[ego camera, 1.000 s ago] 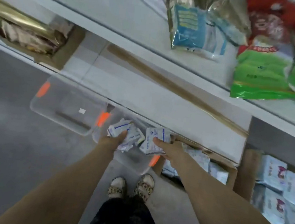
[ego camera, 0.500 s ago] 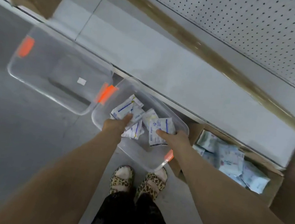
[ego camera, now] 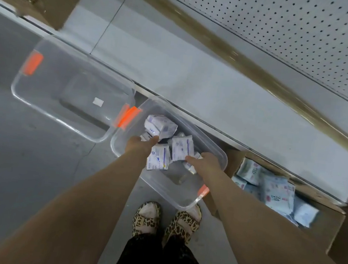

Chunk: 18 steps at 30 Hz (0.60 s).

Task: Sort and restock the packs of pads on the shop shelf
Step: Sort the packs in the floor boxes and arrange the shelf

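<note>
Hands (ego camera: 140, 147) low in bin (ego camera: 163, 188); touching packs (ego camera: 158, 160)

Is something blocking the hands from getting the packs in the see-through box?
No. The left hand and right hand are inside the clear bin, touching the packs. Nothing visible stands between the bin and the shelf behind it either.

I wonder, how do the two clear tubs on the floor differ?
The left tub holds no packs, only a small white label; the right tub holds several white-and-blue packs. The left hand and right hand are in the right tub; neither touches the left tub. Both are clear plastic with orange latches.
</note>
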{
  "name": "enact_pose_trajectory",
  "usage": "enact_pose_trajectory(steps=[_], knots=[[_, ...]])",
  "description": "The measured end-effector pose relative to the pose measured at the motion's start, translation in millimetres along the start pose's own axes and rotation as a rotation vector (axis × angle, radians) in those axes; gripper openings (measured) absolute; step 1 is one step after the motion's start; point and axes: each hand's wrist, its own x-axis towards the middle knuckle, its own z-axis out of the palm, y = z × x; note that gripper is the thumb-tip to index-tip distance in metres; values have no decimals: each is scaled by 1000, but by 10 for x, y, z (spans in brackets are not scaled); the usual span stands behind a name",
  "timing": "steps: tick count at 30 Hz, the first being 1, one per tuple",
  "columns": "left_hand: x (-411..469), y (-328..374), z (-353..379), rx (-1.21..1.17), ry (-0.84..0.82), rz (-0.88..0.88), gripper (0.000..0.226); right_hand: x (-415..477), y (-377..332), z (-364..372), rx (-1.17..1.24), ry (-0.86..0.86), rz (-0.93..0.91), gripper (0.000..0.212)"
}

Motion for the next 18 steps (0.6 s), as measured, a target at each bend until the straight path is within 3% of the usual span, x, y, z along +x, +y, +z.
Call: enact_pose_trajectory(steps=[6, 18], knots=[[-559, 180, -210, 115, 14, 179, 71, -644, -158, -389, -247, 186, -244, 61], [-2630, 1235, -883, 488, 75, 718, 62, -2683, -730, -1640, -222, 364, -513, 69]])
